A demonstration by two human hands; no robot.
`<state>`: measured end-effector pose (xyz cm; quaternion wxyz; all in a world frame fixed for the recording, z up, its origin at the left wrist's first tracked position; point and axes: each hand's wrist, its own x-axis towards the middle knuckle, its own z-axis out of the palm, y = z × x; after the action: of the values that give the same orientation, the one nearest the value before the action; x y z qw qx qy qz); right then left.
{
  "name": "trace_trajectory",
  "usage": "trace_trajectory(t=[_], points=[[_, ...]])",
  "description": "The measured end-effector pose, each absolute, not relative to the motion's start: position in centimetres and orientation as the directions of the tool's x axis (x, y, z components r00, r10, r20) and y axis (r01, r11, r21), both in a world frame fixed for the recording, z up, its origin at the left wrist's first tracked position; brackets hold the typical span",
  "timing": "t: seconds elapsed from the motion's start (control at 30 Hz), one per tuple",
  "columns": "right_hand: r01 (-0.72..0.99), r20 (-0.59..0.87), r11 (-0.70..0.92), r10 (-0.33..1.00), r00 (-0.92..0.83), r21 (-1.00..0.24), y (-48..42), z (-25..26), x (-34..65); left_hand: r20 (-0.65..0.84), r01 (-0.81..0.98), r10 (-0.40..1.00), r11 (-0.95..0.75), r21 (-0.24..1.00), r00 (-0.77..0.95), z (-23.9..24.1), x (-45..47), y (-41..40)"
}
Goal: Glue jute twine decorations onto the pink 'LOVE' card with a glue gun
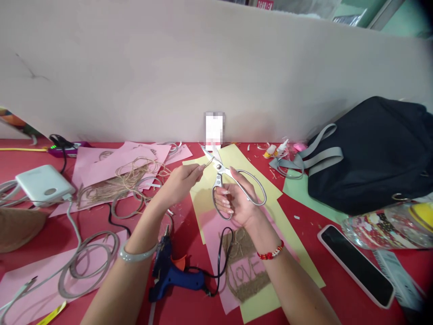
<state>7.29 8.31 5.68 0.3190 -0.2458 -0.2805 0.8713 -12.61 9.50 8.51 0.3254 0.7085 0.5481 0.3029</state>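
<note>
My right hand (235,198) grips a pair of silver scissors (223,174) by the loop handles, blades parted and pointing up-left. My left hand (181,183) pinches a thin strand of jute twine (207,166) and holds its end between the blades. Below my hands lies a pink card (243,266) with a twine frame and the word LOVE. It rests on yellow paper (237,158).
A blue glue gun (172,271) with a black cord lies by my left forearm. Loose twine (128,178) sits on pink sheets. A white power bank (43,183) is at left, and a dark bag (375,149), a phone (356,264) and a plastic bottle (389,228) at right.
</note>
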Motion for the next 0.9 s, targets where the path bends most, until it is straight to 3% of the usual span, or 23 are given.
trace_trajectory(t=[0.3,0.53,0.7,0.9], points=[[-0.285,-0.378,-0.580,0.758,-0.531,-0.763,8.5,6.1,7.4,0.077,0.614,0.984,-0.162,0.772,0.161,8.0,-12.8,9.9],[-0.360,-0.289,-0.486,0.828,-0.480,-0.796,8.0,6.2,7.0,0.100,0.569,0.984,-0.169,0.805,0.151,7.9,-12.8,10.1],[-0.454,-0.226,-0.539,0.784,-0.579,-0.709,7.4,6.9,6.7,0.140,0.541,0.968,-0.233,0.808,0.208,8.5,-12.5,9.8],[-0.508,-0.205,-0.595,0.751,-0.628,-0.623,7.4,7.1,7.0,0.154,0.650,0.962,-0.266,0.712,0.225,8.8,-12.4,9.5]])
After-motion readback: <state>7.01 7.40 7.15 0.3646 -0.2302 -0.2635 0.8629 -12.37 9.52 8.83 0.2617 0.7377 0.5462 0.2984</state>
